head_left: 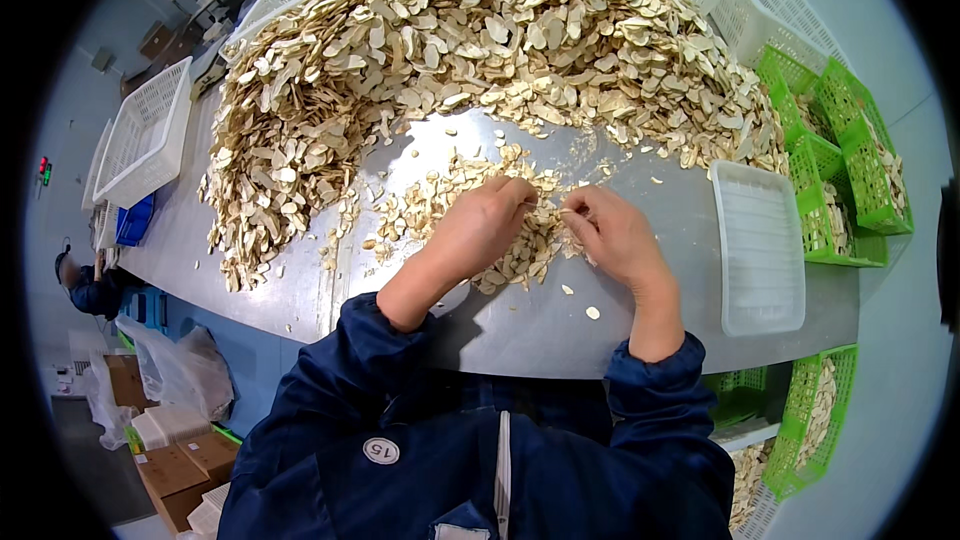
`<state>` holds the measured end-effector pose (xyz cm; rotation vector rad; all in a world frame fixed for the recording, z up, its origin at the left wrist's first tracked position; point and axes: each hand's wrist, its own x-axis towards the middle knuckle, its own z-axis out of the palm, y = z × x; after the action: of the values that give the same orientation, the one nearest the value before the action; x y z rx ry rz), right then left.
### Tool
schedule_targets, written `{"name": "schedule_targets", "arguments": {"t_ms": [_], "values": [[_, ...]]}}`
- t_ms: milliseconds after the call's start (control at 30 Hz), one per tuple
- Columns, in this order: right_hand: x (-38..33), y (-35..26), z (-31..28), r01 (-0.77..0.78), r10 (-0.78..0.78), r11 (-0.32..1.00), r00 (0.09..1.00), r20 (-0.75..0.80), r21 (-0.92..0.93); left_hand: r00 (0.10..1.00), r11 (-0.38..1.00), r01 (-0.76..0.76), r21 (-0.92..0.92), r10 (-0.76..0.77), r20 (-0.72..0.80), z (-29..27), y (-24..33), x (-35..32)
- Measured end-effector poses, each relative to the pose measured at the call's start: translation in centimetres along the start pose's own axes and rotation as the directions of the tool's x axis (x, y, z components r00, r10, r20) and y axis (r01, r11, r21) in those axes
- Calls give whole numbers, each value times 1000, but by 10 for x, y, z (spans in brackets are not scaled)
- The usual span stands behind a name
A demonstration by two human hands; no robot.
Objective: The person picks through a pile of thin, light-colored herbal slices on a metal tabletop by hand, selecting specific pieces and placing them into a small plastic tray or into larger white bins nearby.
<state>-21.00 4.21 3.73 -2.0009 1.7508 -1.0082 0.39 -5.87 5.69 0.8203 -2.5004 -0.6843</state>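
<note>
Clearly the sorting is only at its beginning, as far as I can judge: the white tray (760,250) stands on the steel table (520,330) and holds nothing, while a very big heap of pale slices (480,50) curves behind it and to its left, not yet touched. Left of the tray, both hands work in a small loose pile (455,205) of the same slices, pulled forward from the heap. The left hand (478,225) lies curled on this small pile, fingers bent down into it; I cannot tell if it holds a piece. The right hand (615,235), nearer to the tray, presses thumb and forefinger together on one thin slice (572,211) at the edge of the pile. The slices look dry, flat and light, cream to beige in colour, oval or long in form, many overlapping each other; a few single ones lie apart on the table in front of the hands. Right of the tray, green baskets (845,165) contain some slices already, so a part of the work seems done there. Far to the left of the tray stands a white crate (145,130).
</note>
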Motion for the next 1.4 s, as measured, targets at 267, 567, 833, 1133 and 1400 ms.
{"name": "schedule_targets", "arguments": {"t_ms": [267, 567, 833, 1133, 1400], "values": [[-2, 4, -5, -81, 88, 995, 984, -155, 52, 998, 996, 21, 91, -27, 63, 3, 11, 7], [-19, 12, -36, -117, 116, 989, 993, -12, -94, 994, 931, -90, 353, 62, 91, 21, 25, 5], [-12, 18, -15, -45, 45, 999, 999, 10, -18, 994, 928, -110, 355, 101, 44, 26, 16, 7], [-9, 2, -16, -131, 151, 979, 981, -121, 154, 995, 996, 94, 5, -94, -22, 8, 20, 4], [-33, 11, -31, -90, 61, 981, 984, -165, -174, 998, 999, 43, 15, -42, -55, -14, 0, -15]]}}
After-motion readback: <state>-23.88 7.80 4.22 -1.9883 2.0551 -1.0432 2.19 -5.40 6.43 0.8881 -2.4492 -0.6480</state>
